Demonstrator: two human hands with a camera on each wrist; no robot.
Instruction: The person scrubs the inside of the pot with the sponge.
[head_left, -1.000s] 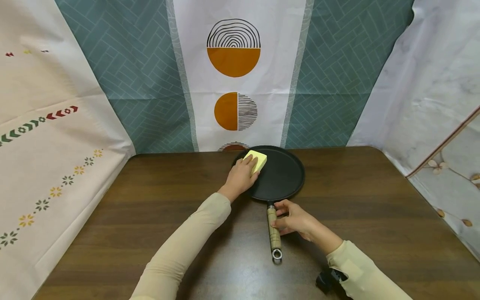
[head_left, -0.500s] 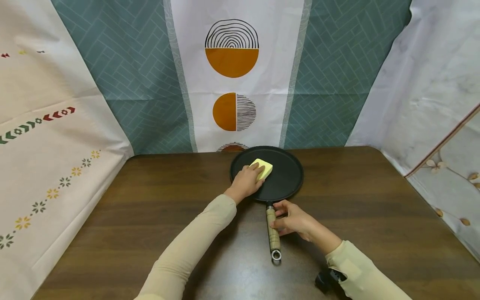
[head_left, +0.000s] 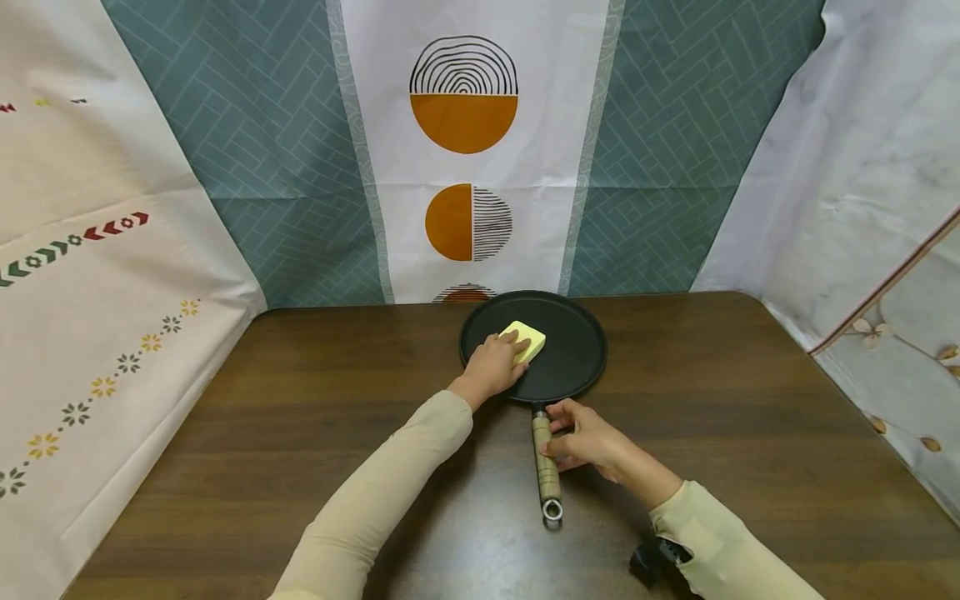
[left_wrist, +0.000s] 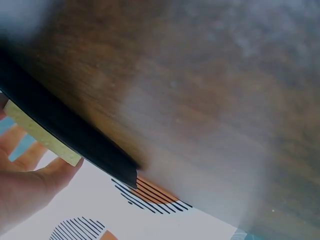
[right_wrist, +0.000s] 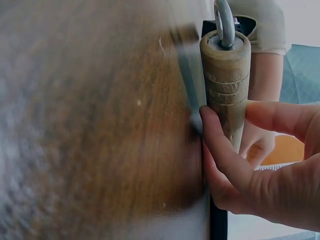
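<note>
Head view: two bare hands are busy at a black pan, which lies on the tabletop near its far edge, its handle toward the person.
Sponge: yellow, on the pan's face close to the middle; the sponge looks flat against that face in the left wrist view.
Left hand: the left hand grips the sponge, fingers over its top and thumb along the near side.
Right hand: the right hand pinches the wooden handle between thumb and fingers, just below where it joins the pan; the metal ring at the end is free.
Change: a second ago the sponge was by the pan's left rim; it has since slid inward and, over the last half second, barely moved. Pan and right hand keep their place.
Meaning: the sponge seems to be working across the pan's face while the right hand appears to steady it; how much is covered cannot be told.
</note>
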